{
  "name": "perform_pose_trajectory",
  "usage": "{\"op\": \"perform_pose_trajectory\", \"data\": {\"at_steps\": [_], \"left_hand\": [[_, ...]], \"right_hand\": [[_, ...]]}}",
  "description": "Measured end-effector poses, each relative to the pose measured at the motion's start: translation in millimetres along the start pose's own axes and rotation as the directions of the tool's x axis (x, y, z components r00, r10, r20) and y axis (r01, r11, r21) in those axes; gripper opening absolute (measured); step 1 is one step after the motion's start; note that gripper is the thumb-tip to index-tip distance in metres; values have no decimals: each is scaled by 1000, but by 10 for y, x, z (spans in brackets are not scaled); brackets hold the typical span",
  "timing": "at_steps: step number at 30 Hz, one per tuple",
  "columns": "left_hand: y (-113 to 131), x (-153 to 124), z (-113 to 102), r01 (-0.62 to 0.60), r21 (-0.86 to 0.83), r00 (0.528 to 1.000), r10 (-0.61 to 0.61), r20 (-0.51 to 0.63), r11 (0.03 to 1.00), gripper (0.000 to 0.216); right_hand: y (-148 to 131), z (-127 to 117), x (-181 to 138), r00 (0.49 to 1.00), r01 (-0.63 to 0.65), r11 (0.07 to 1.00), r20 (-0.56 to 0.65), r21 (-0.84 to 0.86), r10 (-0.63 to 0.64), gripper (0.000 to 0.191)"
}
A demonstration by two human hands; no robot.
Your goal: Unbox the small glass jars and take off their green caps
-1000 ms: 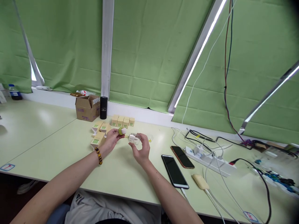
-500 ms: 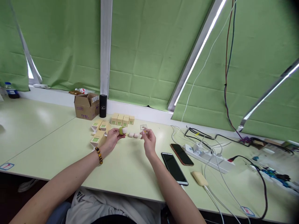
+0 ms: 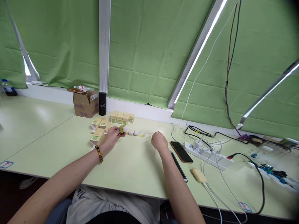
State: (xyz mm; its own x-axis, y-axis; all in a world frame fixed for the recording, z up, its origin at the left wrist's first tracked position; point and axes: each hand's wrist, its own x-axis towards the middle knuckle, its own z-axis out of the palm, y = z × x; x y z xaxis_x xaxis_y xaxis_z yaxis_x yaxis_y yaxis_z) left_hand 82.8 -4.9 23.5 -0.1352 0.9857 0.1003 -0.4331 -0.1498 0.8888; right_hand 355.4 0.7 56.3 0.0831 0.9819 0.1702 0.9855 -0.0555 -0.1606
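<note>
My left hand (image 3: 113, 137) is closed around a small pale-pink piece with a green band (image 3: 122, 128), held just above the table beside the small cartons. To its right, two little pink pieces (image 3: 133, 133) stand in a row on the tabletop. The row continues with a small clear container (image 3: 142, 133) that has yellow in it. Beside that is another clear container (image 3: 149, 134), at the fingertips of my right hand (image 3: 159, 141). That hand is curled with its back to me, so its grip is partly hidden.
Small beige cartons (image 3: 97, 137) stand left, with several more (image 3: 122, 117) behind. An open cardboard box (image 3: 85, 105) and black tumbler (image 3: 102, 103) are at the back. Right are two phones (image 3: 181, 151), a power strip (image 3: 209, 155), cables and a yellow case (image 3: 198, 175).
My right hand has moved right and turned over, bringing the clear container from above the table down to the end of the row. My left hand has stayed nearly still.
</note>
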Motion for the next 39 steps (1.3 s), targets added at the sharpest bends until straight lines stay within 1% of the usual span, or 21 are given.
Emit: {"op": "perform_pose_trajectory", "data": {"at_steps": [2, 9, 13, 16, 18, 19, 21, 22, 24, 26, 27, 28, 29, 30, 31, 33, 36, 39], "left_hand": [[0, -6, 1, 3, 1, 1000, -3, 0, 1000, 13], [6, -23, 13, 9, -3, 1000, -9, -1, 1000, 15], [4, -24, 17, 7, -4, 1000, -7, 3, 1000, 19], [-3, -25, 15, 7, 2, 1000, -7, 9, 1000, 19], [-8, -26, 12, 3, 5, 1000, -3, 18, 1000, 18], [-10, -27, 12, 2, 4, 1000, -2, 22, 1000, 18], [-15, -28, 13, 6, -14, 1000, -5, 29, 1000, 16], [-17, -29, 16, 9, -28, 999, -8, 34, 1000, 16], [-21, -33, 26, 21, -54, 999, -18, 47, 998, 17], [-23, -45, 45, 35, -72, 997, -30, 70, 997, 19], [-23, -56, 56, 42, -80, 996, -36, 83, 996, 20], [-22, -70, 69, 50, -91, 994, -41, 96, 995, 21], [-21, -88, 81, 59, -101, 992, -47, 115, 993, 21], [-20, -108, 92, 68, -109, 989, -53, 135, 992, 22], [-19, -129, 103, 79, -109, 986, -61, 157, 991, 22], [-21, -173, 120, 89, -90, 977, -69, 203, 992, 22], [-32, -224, 141, 71, -51, 967, -56, 250, 996, 22], [-44, -251, 158, 89, -41, 957, -74, 280, 995, 22]], "right_hand": [[-1, 34, 17, 999, -19, 1000, 34, -7, 19, 25], [39, 131, 71, 994, -42, 999, 99, -3, 42, 26], [45, 160, 81, 993, -44, 999, 109, 10, 43, 26], [61, 126, 77, 996, -32, 999, 88, 22, 30, 27], [68, 76, 65, 999, -24, 999, 47, 26, 23, 30], [63, 48, 55, 1000, -16, 999, 8, 33, 16, 32], [20, 4, 23, 991, 29, 997, -134, 70, -19, 35], [-22, -4, 0, 971, 77, 992, -235, 99, -52, 34], [-147, 17, -60, 894, 213, 965, -429, 151, -130, 29], [-315, 90, -134, 825, 378, 899, -521, 220, -219, 26], [-406, 141, -175, 802, 463, 835, -542, 297, -252, 25], [-496, 197, -215, 784, 538, 747, -557, 391, -273, 28], [-583, 256, -254, 772, 595, 641, -565, 485, -289, 34], [-662, 315, -291, 771, 623, 536, -563, 569, -298, 42], [-731, 370, -324, 779, 624, 453, -547, 637, -305, 48], [-836, 464, -375, 807, 588, 342, -507, 733, -302, 50], [-915, 550, -415, 845, 522, 244, -456, 817, -279, 50], [-934, 568, -429, 858, 493, 162, -447, 855, -251, 45]]}}
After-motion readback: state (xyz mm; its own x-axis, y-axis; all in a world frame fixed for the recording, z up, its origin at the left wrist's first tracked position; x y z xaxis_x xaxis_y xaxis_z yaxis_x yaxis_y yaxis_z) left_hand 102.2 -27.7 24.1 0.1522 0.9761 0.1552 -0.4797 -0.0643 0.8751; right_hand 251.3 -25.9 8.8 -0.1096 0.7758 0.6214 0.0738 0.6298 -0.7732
